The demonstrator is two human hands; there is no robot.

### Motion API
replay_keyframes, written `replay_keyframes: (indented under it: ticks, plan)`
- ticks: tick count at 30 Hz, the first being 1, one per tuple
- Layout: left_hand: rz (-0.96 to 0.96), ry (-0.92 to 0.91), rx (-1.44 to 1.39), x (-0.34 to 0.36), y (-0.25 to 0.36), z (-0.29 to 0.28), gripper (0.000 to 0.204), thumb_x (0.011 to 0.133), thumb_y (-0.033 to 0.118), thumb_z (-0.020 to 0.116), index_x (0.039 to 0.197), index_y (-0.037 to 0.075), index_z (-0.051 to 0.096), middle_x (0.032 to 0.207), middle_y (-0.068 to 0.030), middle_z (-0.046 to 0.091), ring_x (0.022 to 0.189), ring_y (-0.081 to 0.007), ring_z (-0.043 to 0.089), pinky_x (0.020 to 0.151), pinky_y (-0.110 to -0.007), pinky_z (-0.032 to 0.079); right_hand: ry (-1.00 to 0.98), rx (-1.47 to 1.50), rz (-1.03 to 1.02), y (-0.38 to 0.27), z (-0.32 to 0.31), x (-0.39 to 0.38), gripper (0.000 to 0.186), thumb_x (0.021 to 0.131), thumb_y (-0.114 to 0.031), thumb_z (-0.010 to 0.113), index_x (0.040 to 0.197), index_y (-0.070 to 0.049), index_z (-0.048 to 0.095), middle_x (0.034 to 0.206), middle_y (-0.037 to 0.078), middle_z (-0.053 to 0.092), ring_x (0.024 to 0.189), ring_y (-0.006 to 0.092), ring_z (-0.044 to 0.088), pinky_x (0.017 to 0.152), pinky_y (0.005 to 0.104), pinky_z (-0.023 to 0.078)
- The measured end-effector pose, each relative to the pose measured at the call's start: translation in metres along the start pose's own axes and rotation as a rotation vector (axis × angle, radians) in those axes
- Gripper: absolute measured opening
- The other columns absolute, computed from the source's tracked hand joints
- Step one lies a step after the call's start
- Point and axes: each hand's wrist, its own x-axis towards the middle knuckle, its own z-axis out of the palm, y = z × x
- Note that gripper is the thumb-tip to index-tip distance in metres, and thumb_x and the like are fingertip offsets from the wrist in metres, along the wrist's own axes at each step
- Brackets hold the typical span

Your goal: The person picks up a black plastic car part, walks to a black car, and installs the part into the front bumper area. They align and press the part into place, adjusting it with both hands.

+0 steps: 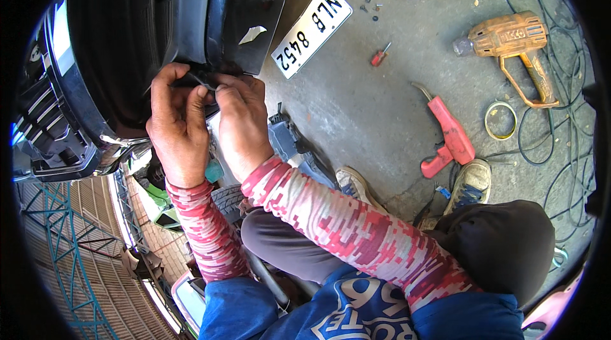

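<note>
A black car bumper [121, 41] fills the upper left, its lower corner close to my hands. My left hand [177, 120] is closed, thumb and fingers pinching a small black plastic piece [202, 78] at that corner. Pressed up beside it, my right hand [240, 120] has its fingers closed on the same piece. Its exact shape is mostly hidden by my fingers. Above my right hand hangs a dark panel [251, 9] with a torn pale patch on it.
On the concrete floor to the right lie a white number plate [313, 29], red screwdriver [380, 55], several small screws, orange heat gun [509, 34], red plastic welder [450, 138], tape roll [501, 120] and tangled cables [566, 85]. Dark plastic parts [296, 149] lie near my shoe [356, 187].
</note>
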Motion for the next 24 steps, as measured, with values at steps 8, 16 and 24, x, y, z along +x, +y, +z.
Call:
replay_keyframes:
  ticks: [8, 16, 24]
  plan:
    - [-0.040, -0.065, -0.050, -0.002, 0.000, -0.005, 0.036, 0.096, 0.000, 0.068, 0.129, 0.007, 0.056, 0.081, -0.0084, 0.070, 0.077, -0.0118, 0.068, 0.072, -0.027, 0.052, -0.228, 0.653, 0.553, 0.001, -0.014, 0.006, 0.028, 0.098, -0.021, 0.056, 0.123, -0.015, 0.069, 0.107, -0.004, 0.066, 0.095, 0.0117, 0.053, 0.082, 0.0328, 0.040]
    - [-0.050, -0.056, -0.123, -0.007, -0.002, -0.001, 0.041, 0.098, 0.001, 0.067, 0.135, 0.006, 0.052, 0.090, -0.0079, 0.071, 0.083, -0.0107, 0.065, 0.076, -0.026, 0.052, -0.196, 0.736, 0.609, -0.004, -0.017, 0.010, 0.030, 0.097, -0.013, 0.058, 0.126, -0.011, 0.066, 0.113, 0.000, 0.067, 0.099, 0.0137, 0.058, 0.088, 0.0359, 0.042]
    - [0.166, 0.265, -0.424, -0.018, -0.005, 0.037, 0.027, 0.099, 0.001, 0.067, 0.122, -0.001, 0.053, 0.096, -0.0104, 0.070, 0.089, -0.0112, 0.066, 0.077, -0.025, 0.054, -0.152, 0.670, 0.547, 0.002, -0.014, 0.012, 0.029, 0.097, -0.013, 0.057, 0.125, -0.005, 0.064, 0.112, 0.005, 0.068, 0.104, 0.0181, 0.061, 0.096, 0.0361, 0.046]
